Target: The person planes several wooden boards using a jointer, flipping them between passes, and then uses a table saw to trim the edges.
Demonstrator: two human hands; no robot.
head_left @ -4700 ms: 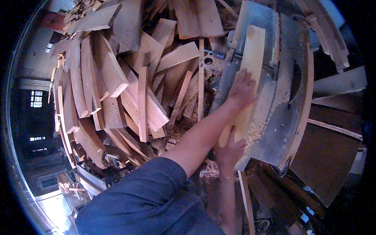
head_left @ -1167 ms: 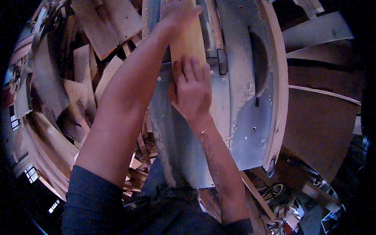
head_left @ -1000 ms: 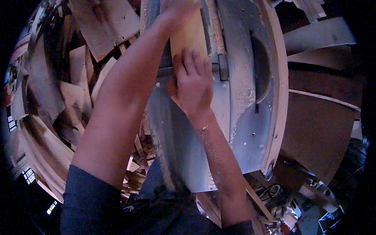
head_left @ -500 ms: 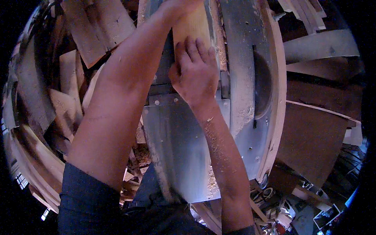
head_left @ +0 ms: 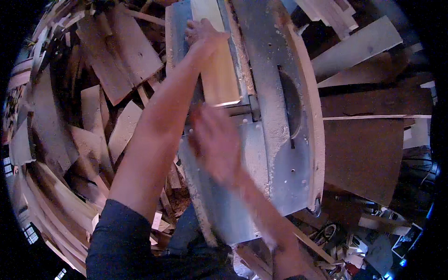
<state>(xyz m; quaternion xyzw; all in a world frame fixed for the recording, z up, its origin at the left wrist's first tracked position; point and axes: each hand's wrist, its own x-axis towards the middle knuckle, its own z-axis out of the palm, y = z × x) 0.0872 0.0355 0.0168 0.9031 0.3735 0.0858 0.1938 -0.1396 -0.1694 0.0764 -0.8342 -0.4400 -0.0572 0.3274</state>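
A pale wooden board (head_left: 220,77) lies lengthwise on the metal bed of a woodworking machine (head_left: 219,210), which looks like a jointer. Across the board's far part my left hand (head_left: 204,35) grips it, fingers at the left edge and thumb toward the right. My right hand (head_left: 214,140) hovers just nearer than the board's near end, apart from it. Motion smears its fingers, so their shape is unclear. Below that end a dark crosswise gap (head_left: 235,110) shows in the bed.
Right of the board runs a sawdust-covered fence (head_left: 267,93), then a dark round blade-like disc (head_left: 290,102) in a slot. Scrap boards (head_left: 119,51) crowd the left side. Large brown panels (head_left: 364,154) and loose planks (head_left: 361,49) lie at the right.
The board has slid away from me, uncovering the crosswise gap. My right hand has come off the board and back toward me. My left hand still rests on the board.
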